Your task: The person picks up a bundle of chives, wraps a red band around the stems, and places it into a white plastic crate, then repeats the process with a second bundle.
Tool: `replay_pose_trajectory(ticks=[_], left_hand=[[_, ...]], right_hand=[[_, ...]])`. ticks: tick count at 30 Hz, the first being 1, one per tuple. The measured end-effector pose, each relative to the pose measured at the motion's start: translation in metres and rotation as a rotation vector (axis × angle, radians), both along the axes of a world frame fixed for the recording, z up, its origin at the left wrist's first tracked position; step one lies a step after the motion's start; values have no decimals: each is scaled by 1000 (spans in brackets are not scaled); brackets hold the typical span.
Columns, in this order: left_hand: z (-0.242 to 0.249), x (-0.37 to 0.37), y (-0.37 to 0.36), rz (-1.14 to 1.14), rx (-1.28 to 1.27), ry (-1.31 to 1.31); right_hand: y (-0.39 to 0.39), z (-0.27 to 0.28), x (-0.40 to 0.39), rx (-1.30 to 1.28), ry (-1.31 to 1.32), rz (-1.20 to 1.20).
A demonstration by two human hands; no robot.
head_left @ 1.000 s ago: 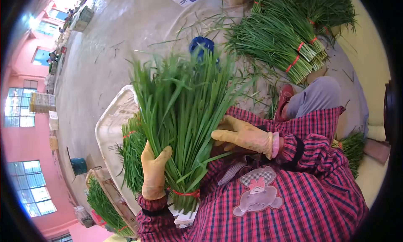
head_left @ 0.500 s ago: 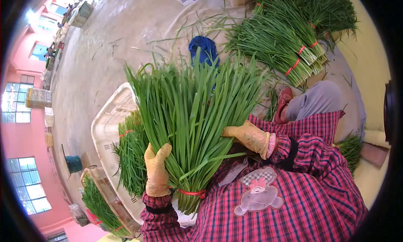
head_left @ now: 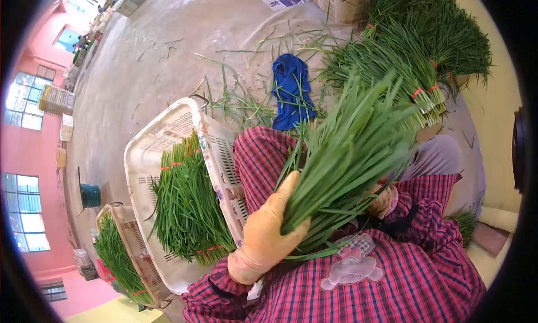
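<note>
A large bunch of garlic chives (head_left: 347, 160) lies slanted across my lap, its leaf tips fanning to the upper right. My left hand (head_left: 266, 233), in a pale rubber glove, grips its left side near the lower part, thumb pointing up along the leaves. My right hand (head_left: 384, 202), gloved too, is mostly covered by the leaves on the bunch's right side, and its fingers are hidden. Left of my lap stands a white plastic crate (head_left: 204, 138), where red-banded chive bundles (head_left: 190, 199) lie.
A blue cloth (head_left: 291, 93) and scattered leaves (head_left: 241, 101) lie on the floor ahead. Banded chive bundles (head_left: 414, 54) are piled at the upper right. Another crate (head_left: 140, 241) with chives stands at the lower left, near a dark green bucket (head_left: 89, 195).
The bunch has swung from upright to slanting right, and its red band is no longer visible. My left hand has moved right with it; my right hand has gone behind the leaves.
</note>
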State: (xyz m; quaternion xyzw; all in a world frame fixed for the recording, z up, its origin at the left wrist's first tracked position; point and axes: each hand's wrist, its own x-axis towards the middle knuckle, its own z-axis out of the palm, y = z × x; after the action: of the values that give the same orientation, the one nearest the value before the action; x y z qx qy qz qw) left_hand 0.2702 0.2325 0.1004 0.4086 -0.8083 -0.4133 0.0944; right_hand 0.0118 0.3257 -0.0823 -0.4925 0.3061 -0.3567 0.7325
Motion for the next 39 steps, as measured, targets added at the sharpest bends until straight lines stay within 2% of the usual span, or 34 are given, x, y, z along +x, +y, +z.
replay_pose_trajectory(ticks=[2, 3, 4, 5, 6, 8, 9, 11, 12, 14, 15, 18, 19, 20, 22, 23, 25, 26, 27, 28, 30, 32, 34, 35, 36, 39], left_hand=[[-8, 12, -11, 135, 80, 262], [-10, 20, -16, 266, 236, 323], [-2, 27, -23, 302, 240, 276], [6, 28, -24, 445, 361, 403], [4, 37, -27, 521, 319, 427], [0, 58, -31, 652, 299, 462], [-2, 59, -32, 644, 303, 463], [2, 58, -33, 730, 359, 746], [2, 62, -34, 733, 351, 749], [0, 67, -39, 776, 403, 671], [1, 62, -38, 772, 503, 790], [0, 58, -40, 799, 628, 733], [-5, 51, -39, 793, 556, 704], [-5, 49, -44, 734, 618, 583], [2, 41, -43, 606, 631, 651], [-5, 44, -46, 604, 633, 652], [-26, 57, -55, 278, 499, 619], [-19, 61, -52, 181, 540, 548], [-15, 54, -49, 131, 531, 509], [-11, 43, -46, 84, 517, 472], [-10, 30, -46, 160, 502, 521], [-15, 27, -54, 329, 542, 308], [-30, 31, -63, 448, 530, 443], [-37, 37, -69, 488, 561, 456], [-46, 43, -73, 529, 592, 468], [-65, 53, -75, 618, 616, 574]], right_hand=[[-4, 4, -9, -144, 54, 72], [-9, 9, -14, -299, 104, 111], [-16, 15, -18, -434, 161, 153], [-22, 24, -22, -482, 191, 159], [-30, 50, -15, 388, 175, 77], [-48, 70, -5, 193, 9, -234], [-49, 75, -5, 194, 10, -242], [-54, 82, -2, 362, 26, -393], [-58, 80, 6, 356, 25, -387], [-65, 75, 29, 90, 51, -244], [-70, 91, 38, 114, -34, -165], [-76, 129, 64, 170, -144, -155], [-79, 128, 63, 129, 27, -86], [-78, 118, 61, 125, 28, -92], [-70, 88, 60, -378, 291, -222], [-69, 82, 63, -378, 293, -223], [-65, 72, 70, -434, 311, -318], [-64, 70, 72, -461, 319, -363], [-69, 133, 78, 16, -7, -522], [-73, 133, 84, 16, -8, -515], [-75, 131, 95, 71, 36, -578], [-73, 127, 98, 66, -70, -596], [-71, 114, 91, 121, 35, -694], [-69, 110, 86, 289, -64, -658], [-67, 115, 77, 501, 22, -605], [-61, 72, 68, 658, -18, -552]])
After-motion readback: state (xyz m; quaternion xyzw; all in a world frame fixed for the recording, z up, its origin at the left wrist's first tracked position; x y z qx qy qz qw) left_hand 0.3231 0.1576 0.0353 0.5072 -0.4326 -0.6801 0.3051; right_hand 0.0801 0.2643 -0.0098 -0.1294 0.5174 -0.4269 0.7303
